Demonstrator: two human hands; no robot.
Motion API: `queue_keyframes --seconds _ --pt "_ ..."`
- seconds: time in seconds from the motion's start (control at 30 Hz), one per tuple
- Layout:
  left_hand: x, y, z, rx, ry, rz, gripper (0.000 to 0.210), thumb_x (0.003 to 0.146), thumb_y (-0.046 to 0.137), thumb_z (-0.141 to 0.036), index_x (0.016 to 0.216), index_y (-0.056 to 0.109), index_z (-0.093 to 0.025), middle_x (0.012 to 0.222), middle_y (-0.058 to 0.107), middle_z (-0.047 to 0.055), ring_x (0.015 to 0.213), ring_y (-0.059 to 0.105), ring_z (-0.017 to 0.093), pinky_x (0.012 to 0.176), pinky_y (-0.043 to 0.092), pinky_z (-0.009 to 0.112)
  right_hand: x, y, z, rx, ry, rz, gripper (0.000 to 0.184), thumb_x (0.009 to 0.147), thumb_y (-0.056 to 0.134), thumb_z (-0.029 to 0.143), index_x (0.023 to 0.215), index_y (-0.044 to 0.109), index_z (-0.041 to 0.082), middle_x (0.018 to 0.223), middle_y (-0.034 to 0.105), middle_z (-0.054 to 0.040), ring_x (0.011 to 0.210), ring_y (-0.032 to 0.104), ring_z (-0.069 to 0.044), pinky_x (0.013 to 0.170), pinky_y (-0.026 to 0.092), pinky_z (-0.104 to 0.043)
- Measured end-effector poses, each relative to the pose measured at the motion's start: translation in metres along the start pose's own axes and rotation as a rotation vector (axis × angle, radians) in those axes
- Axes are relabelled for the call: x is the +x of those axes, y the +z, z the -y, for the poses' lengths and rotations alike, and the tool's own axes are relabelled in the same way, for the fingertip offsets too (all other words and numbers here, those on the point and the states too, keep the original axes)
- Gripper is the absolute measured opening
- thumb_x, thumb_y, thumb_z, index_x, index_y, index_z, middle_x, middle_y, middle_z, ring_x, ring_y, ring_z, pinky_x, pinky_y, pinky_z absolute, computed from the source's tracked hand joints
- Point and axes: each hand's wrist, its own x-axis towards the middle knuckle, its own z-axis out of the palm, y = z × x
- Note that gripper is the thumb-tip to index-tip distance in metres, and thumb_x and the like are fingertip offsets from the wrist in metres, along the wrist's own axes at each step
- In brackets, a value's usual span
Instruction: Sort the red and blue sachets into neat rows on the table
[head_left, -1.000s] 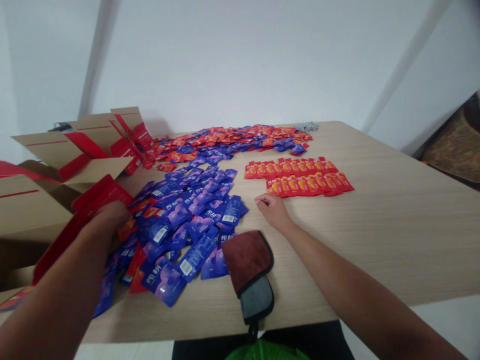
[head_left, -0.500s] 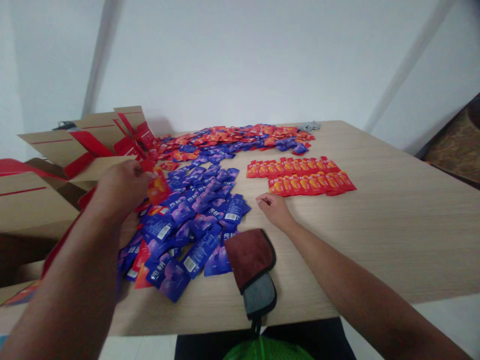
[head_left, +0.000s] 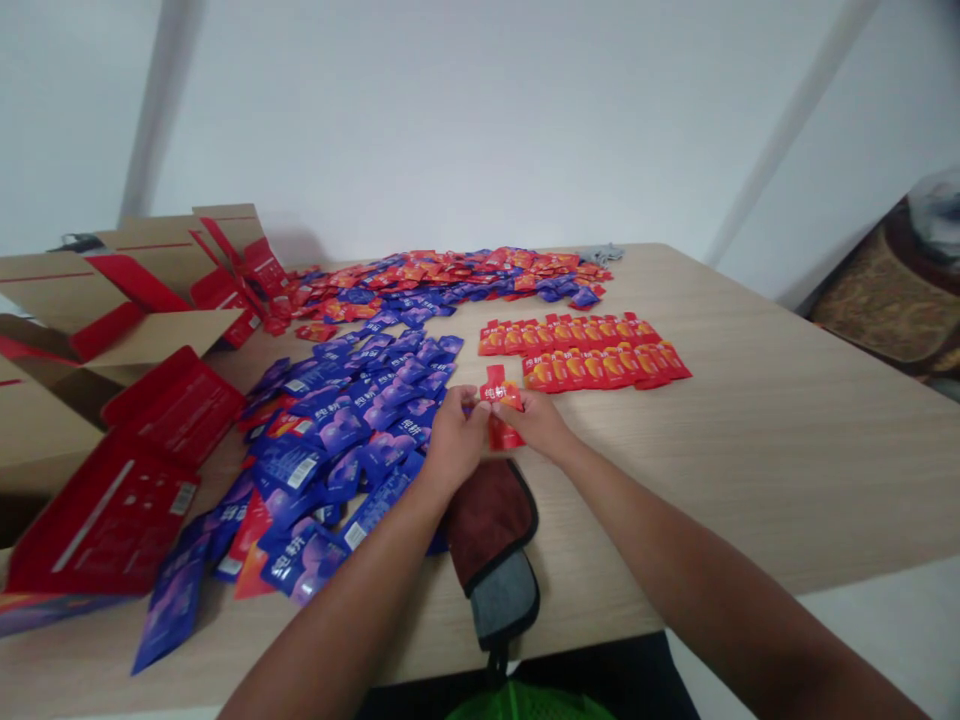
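Observation:
A red-orange pouch (head_left: 501, 390) with white lettering is held upright between both my hands, just beyond a folded brown and grey cloth (head_left: 491, 525). My left hand (head_left: 459, 430) pinches its left edge. On the opposite edge, the fingers of my right hand (head_left: 541, 420) are closed. To the right of the pouch, two overlapping rows of similar red pouches (head_left: 600, 365) lie on the table (head_left: 750, 450). Purple pouches (head_left: 352, 415) are heaped to the left of my hands, with a few red ones mixed in.
Open red and brown cardboard boxes (head_left: 157, 330) crowd the left side, flaps sticking up. A long mixed pile of red and purple pouches (head_left: 450, 270) stretches along the back of the table. Behind it rises a white wall (head_left: 480, 120). A grey cloth (head_left: 602, 254) lies at the far end.
My left hand has brought the red pouch from beside the boxes to the middle, where my right hand now grips it too. The view has shifted slightly to the right.

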Motion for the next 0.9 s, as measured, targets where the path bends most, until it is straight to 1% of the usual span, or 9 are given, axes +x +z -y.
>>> queue_keyframes --seconds 0.07,0.13,0.2,0.3,0.43,0.53,0.67,0.77,0.9 --pt "-0.01 0.003 0.003 0.233 0.233 0.02 0.02 0.096 0.06 -0.024 0.115 0.062 -0.018 0.113 0.068 0.01 0.099 0.065 0.022 0.09 0.053 0.037 0.003 -0.005 -0.001 -0.151 0.061 -0.058 0.043 0.097 0.058 0.057 0.09 0.072 0.017 0.073 0.069 0.0006 0.061 0.058 -0.014 0.056 0.043 -0.023" --pt "-0.02 0.004 0.004 0.431 0.406 0.186 0.014 0.098 0.058 -0.02 0.11 0.065 -0.019 0.114 0.067 0.01 0.109 0.062 0.025 0.1 0.05 0.041 0.004 -0.011 -0.001 -0.261 0.117 -0.053 0.04 0.098 0.056 0.051 0.08 0.07 0.018 0.06 0.064 0.001 0.052 0.056 -0.014 0.051 0.04 -0.024" --pt "-0.028 0.005 0.004 0.556 0.471 0.332 0.009 0.098 0.062 -0.023 0.104 0.067 -0.02 0.11 0.067 0.01 0.108 0.062 0.026 0.1 0.049 0.041 0.003 -0.017 0.001 -0.356 0.149 -0.033 0.039 0.097 0.059 0.046 0.07 0.067 0.019 0.051 0.058 0.001 0.048 0.054 -0.015 0.05 0.038 -0.025" --pt "-0.032 0.007 0.003 0.666 0.471 0.385 0.012 0.095 0.069 -0.027 0.104 0.069 -0.019 0.11 0.068 0.01 0.104 0.062 0.026 0.096 0.05 0.041 -0.001 -0.024 0.006 -0.51 0.156 -0.048 0.037 0.093 0.066 0.042 0.064 0.064 0.02 0.059 0.065 -0.0047 0.062 0.063 -0.019 0.06 0.042 -0.028" --pt "-0.031 0.008 0.001 0.755 0.493 0.442 0.014 0.099 0.062 -0.023 0.094 0.075 -0.02 0.106 0.07 0.009 0.102 0.063 0.025 0.096 0.049 0.04 -0.005 -0.027 0.013 -0.819 0.201 -0.164 0.033 0.092 0.071 0.049 0.091 0.071 0.016 0.089 0.076 -0.016 0.09 0.071 -0.029 0.075 0.046 -0.033" --pt "-0.031 0.009 -0.001 0.799 0.517 0.446 0.018 0.099 0.06 -0.023 0.094 0.077 -0.019 0.107 0.07 0.011 0.104 0.062 0.026 0.095 0.049 0.04 -0.007 -0.024 0.015 -1.007 0.18 -0.178 0.034 0.098 0.067 0.046 0.113 0.068 0.016 0.1 0.077 -0.0171 0.095 0.072 -0.029 0.077 0.047 -0.032" --pt "-0.031 0.008 -0.001 0.756 0.57 0.431 0.015 0.097 0.067 -0.026 0.1 0.079 -0.018 0.113 0.07 0.011 0.109 0.062 0.026 0.098 0.05 0.039 -0.009 -0.015 0.015 -0.961 0.094 -0.056 0.011 0.1 0.062 0.026 0.098 0.069 0.018 0.088 0.077 -0.0108 0.082 0.071 -0.023 0.071 0.043 -0.029" --pt "-0.031 0.008 0.001 0.765 0.569 0.447 0.017 0.098 0.065 -0.026 0.096 0.08 -0.019 0.108 0.07 0.011 0.105 0.063 0.025 0.096 0.05 0.039 -0.009 -0.011 0.012 -0.937 0.044 -0.073 0.008 0.099 0.062 0.024 0.097 0.069 0.019 0.088 0.076 -0.0084 0.081 0.069 -0.022 0.071 0.044 -0.029" --pt "-0.031 0.009 0.0 0.829 0.541 0.46 0.021 0.099 0.061 -0.024 0.094 0.081 -0.019 0.104 0.069 0.012 0.101 0.063 0.026 0.092 0.051 0.04 -0.002 -0.006 0.001 -0.68 -0.158 -0.107 0.01 0.097 0.063 0.017 0.101 0.071 0.021 0.097 0.077 -0.0056 0.092 0.069 -0.02 0.084 0.049 -0.03"
